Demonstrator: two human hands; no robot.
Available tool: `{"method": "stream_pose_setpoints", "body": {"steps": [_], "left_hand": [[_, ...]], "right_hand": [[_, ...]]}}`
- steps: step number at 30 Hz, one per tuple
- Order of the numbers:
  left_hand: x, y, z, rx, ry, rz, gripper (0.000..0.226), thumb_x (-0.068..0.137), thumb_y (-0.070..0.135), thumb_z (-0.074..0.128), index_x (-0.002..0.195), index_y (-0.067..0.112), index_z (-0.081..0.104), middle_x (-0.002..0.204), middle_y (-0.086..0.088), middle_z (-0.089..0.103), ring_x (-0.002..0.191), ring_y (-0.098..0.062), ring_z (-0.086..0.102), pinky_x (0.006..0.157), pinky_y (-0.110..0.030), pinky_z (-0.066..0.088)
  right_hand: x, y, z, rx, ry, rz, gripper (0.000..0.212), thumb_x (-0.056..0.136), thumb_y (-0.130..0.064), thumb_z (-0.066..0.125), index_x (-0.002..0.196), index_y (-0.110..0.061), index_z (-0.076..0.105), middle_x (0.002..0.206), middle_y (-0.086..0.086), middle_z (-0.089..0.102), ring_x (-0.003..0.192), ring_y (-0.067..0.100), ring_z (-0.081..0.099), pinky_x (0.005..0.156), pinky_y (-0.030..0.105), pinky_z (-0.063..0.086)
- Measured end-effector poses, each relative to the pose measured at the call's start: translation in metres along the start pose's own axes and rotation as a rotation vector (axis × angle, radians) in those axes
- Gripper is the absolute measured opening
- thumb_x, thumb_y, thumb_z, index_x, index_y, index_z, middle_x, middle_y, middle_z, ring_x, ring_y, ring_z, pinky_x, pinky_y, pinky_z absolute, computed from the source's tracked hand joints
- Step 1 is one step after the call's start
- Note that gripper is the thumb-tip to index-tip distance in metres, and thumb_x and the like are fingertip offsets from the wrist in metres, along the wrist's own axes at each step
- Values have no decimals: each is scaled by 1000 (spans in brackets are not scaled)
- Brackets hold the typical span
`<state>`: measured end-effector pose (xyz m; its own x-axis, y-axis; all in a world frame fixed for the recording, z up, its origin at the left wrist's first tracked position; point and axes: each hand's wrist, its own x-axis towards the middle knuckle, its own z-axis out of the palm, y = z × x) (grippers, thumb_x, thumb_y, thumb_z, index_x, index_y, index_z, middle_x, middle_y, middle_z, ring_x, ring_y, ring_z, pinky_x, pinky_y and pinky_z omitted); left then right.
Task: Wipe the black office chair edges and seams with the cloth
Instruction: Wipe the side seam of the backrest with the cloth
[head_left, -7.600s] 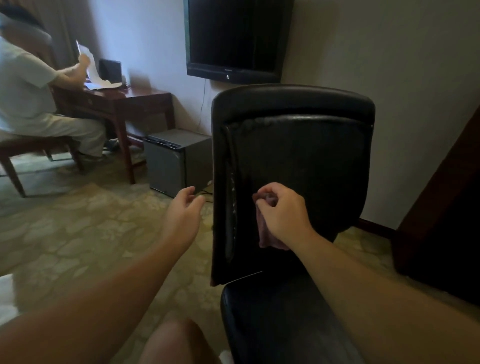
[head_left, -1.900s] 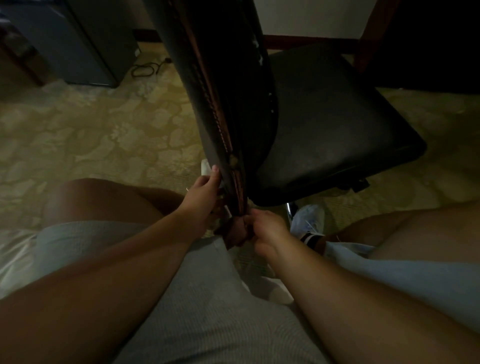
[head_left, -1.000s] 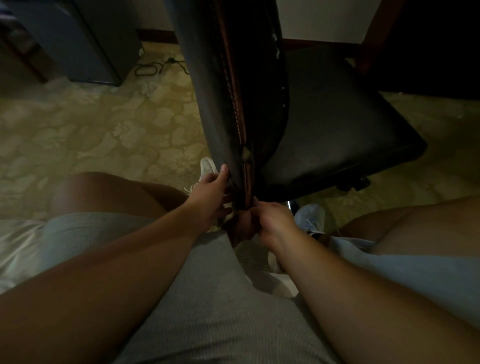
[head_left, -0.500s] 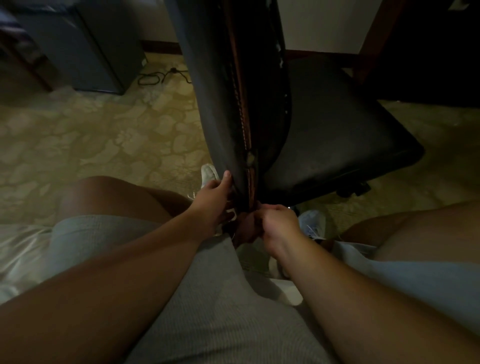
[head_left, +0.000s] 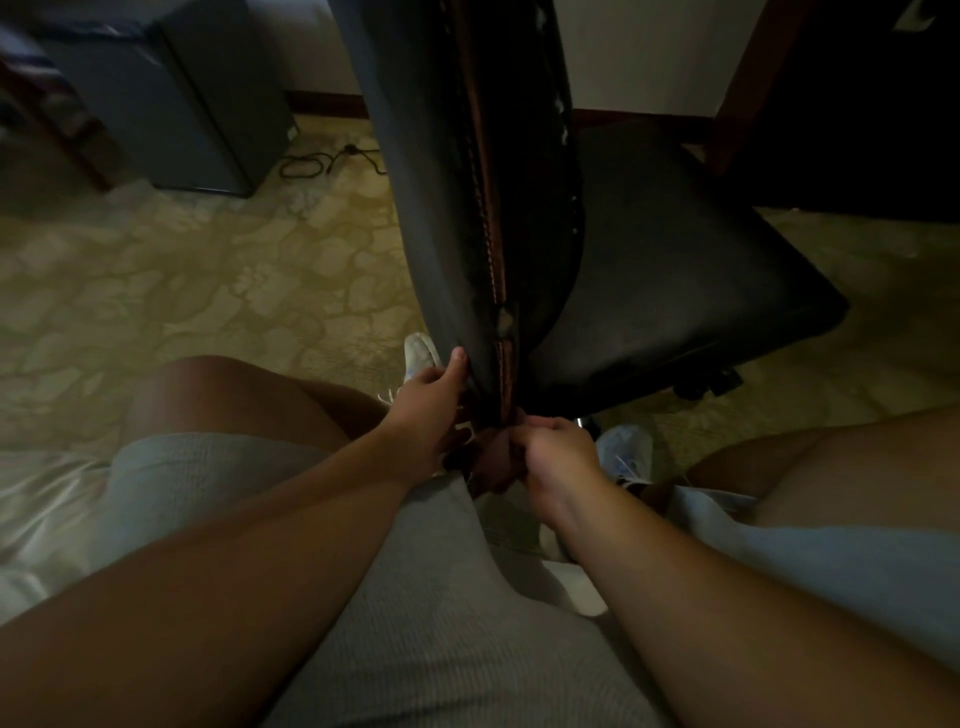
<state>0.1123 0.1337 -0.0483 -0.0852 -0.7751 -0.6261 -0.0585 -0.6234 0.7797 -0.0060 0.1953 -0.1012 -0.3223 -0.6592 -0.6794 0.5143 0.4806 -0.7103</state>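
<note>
The black office chair (head_left: 649, 270) stands on the patterned carpet directly in front of the seated person, turned so the side edge of its backrest (head_left: 467, 208) faces the camera, the seat pad jutting away to the right. Down that edge runs a worn seam (head_left: 493, 249) with brownish stitching and a pale chipped patch near the bottom, so the covering is probably cracked and flaky there: firm padding under a thin skin that calls for light pressure rather than scrubbing. The left hand (head_left: 428, 410) steadies the backrest's lower corner, thumb laid up the outer face and the fingers (head_left: 460, 447) apparently curled behind the edge. The right hand (head_left: 550, 454) is bunched on the cloth (head_left: 491, 465), a soft dark wad pressed at the foot of the seam; in this dim light its colour is hard to tell. The chair would likely swivel or roll, so bracing it low at the edge seems sensible while the limp cloth is pinched around the seam.
</note>
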Motion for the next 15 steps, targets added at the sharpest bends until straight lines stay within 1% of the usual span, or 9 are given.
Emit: {"method": "stream_pose_setpoints", "body": {"steps": [2,4,6,8,10,12,15], "left_hand": [[-2,0,0,-7,-3,-2,38,97,56,55,115,24,63,113,-8,73,103,-27,71,92,-47,58],[-2,1,1,-13,-7,11,39,98,53,54,117,20,63,110,-8,74,101,-25,72,86,-43,59],[-1,0,0,-13,-3,26,36,98,52,54,111,20,65,111,-8,74,101,-24,72,89,-46,59],[0,1,0,-3,7,32,31,98,54,55,102,24,65,111,-9,74,102,-26,72,94,-52,57],[0,1,0,-6,15,22,29,97,54,55,98,26,64,109,-9,74,102,-28,72,94,-54,56],[0,-1,0,15,25,43,29,98,52,56,94,25,66,107,-9,75,100,-27,72,94,-52,57],[1,-1,-2,46,48,71,32,96,55,57,91,25,68,106,-8,75,99,-26,73,93,-50,57]], "right_hand": [[3,0,2,17,-27,27,21,83,3,69,101,-6,73,96,16,75,89,32,72,76,40,60],[4,-1,3,-31,-76,26,25,83,-3,69,107,-9,73,99,13,76,92,31,73,76,39,60],[5,-1,1,-42,-86,12,26,82,-2,70,107,-9,71,98,13,76,93,30,72,76,39,59],[7,-2,0,-8,-45,20,32,76,4,71,108,-4,68,101,19,74,94,34,71,78,41,59],[6,0,4,-5,-31,34,34,75,6,70,108,-1,68,102,22,73,93,37,71,74,40,59],[5,0,7,-15,-47,32,29,78,5,69,106,-2,69,99,19,74,91,35,72,67,36,57],[6,-1,6,3,-83,41,33,77,3,70,110,-1,69,102,20,74,92,35,72,63,32,56]]}}
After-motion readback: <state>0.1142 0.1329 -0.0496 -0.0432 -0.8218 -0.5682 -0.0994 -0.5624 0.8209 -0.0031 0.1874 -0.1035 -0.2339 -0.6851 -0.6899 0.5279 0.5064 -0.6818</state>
